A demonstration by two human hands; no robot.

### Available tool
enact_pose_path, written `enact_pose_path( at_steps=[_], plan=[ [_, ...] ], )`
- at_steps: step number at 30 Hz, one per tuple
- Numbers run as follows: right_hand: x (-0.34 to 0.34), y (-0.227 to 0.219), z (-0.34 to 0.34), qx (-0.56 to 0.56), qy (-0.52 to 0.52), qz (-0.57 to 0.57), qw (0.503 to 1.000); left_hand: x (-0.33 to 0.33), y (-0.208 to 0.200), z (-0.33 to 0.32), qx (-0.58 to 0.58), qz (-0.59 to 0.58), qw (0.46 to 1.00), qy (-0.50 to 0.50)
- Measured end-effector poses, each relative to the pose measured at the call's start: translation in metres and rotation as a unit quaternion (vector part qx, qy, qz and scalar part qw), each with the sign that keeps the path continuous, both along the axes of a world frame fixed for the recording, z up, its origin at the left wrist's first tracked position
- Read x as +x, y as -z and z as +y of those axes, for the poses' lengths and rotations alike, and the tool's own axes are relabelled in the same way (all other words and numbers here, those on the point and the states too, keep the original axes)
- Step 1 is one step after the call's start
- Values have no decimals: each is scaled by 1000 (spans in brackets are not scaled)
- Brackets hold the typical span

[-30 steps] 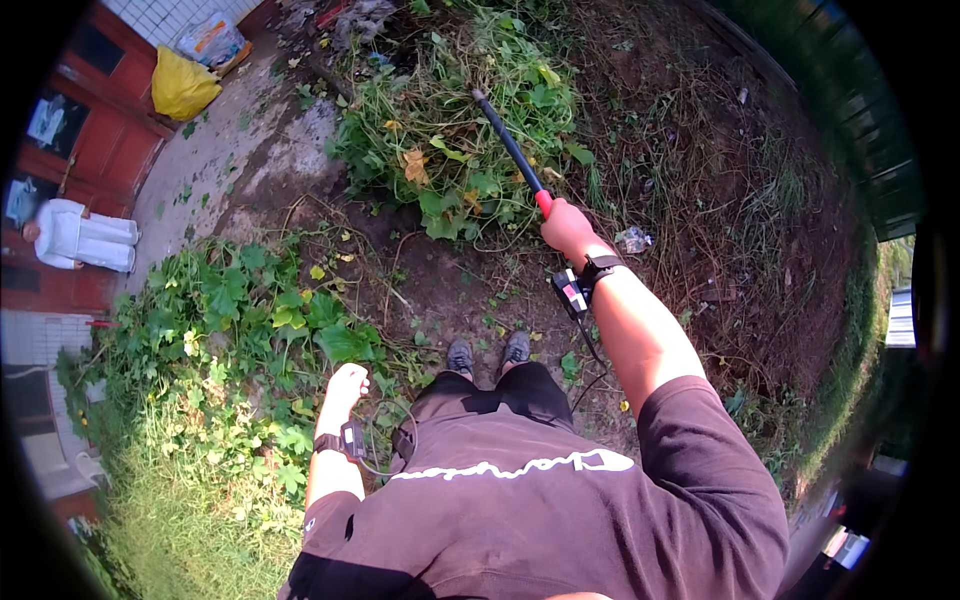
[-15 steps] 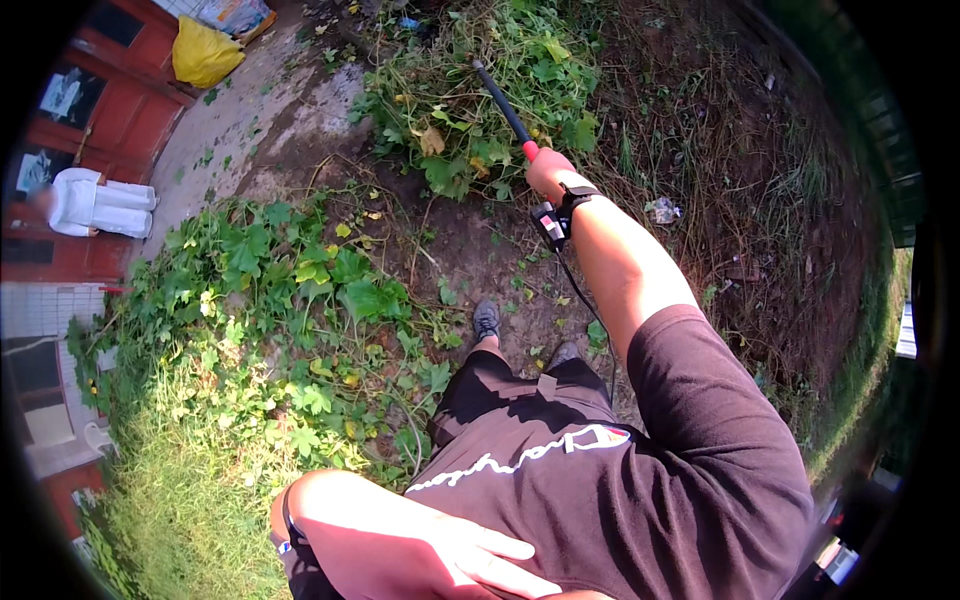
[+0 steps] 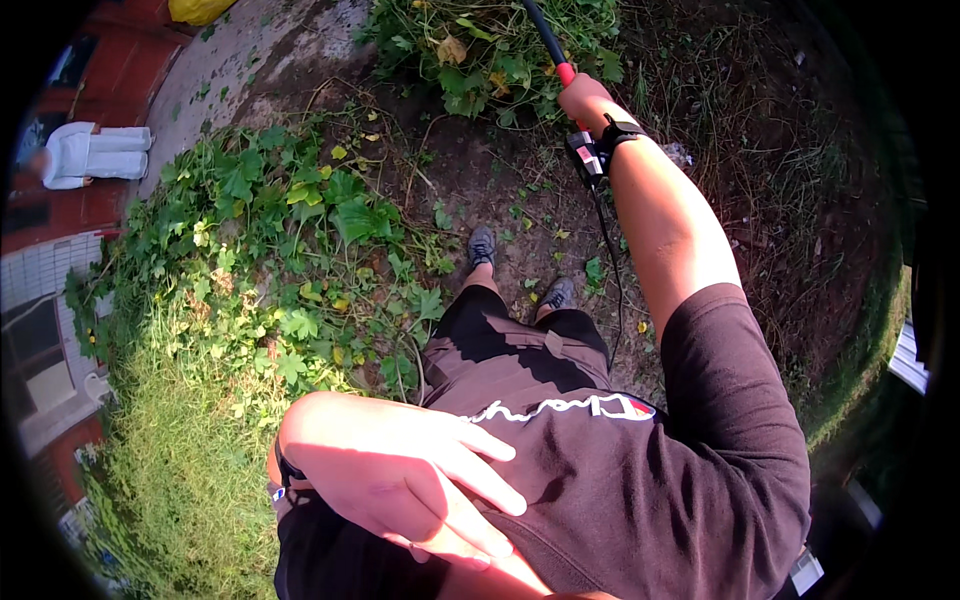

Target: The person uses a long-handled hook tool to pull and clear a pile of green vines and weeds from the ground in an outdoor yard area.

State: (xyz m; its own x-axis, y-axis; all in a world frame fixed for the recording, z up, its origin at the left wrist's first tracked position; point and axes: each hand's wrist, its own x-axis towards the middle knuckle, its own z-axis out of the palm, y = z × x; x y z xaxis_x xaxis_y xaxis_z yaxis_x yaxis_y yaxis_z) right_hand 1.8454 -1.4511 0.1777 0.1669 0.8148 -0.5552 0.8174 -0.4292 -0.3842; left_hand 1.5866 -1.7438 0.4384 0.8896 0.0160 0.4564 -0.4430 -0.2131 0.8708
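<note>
My right hand (image 3: 588, 98) is closed around the red grip of a long tool with a black shaft (image 3: 543, 32). The tool's far end runs out of the top of the picture, so its kind cannot be told. Beside the shaft lies a heap of cut green vines and leaves (image 3: 480, 65). My left hand (image 3: 425, 480) is in front of my shirt, with its fingers stretched out and apart, holding nothing. A small device (image 3: 584, 158) with a cable is strapped to my right wrist.
Leafy creepers (image 3: 260, 220) and sunlit grass (image 3: 190, 470) cover the left side. Bare soil with dry stems (image 3: 760, 150) lies to the right. A person in white (image 3: 95, 155) is at the far left by a red building, near a concrete strip (image 3: 235, 75).
The view has tilted, and the vine heap sits higher in the picture. My right hand with the tool appears farther up and right. My left hand shows more fully, its fingers more spread.
</note>
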Motion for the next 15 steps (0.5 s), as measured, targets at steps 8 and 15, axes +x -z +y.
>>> enact_pose_path(
  at_steps=[8,15],
  plan=[
    [-9,34,11,30,-62,-27,997,-41,36,61,-252,-267,909,-199],
    [-26,65,15,74,-68,-63,993,-77,44,117,-112,-275,929,-221]
  ],
)
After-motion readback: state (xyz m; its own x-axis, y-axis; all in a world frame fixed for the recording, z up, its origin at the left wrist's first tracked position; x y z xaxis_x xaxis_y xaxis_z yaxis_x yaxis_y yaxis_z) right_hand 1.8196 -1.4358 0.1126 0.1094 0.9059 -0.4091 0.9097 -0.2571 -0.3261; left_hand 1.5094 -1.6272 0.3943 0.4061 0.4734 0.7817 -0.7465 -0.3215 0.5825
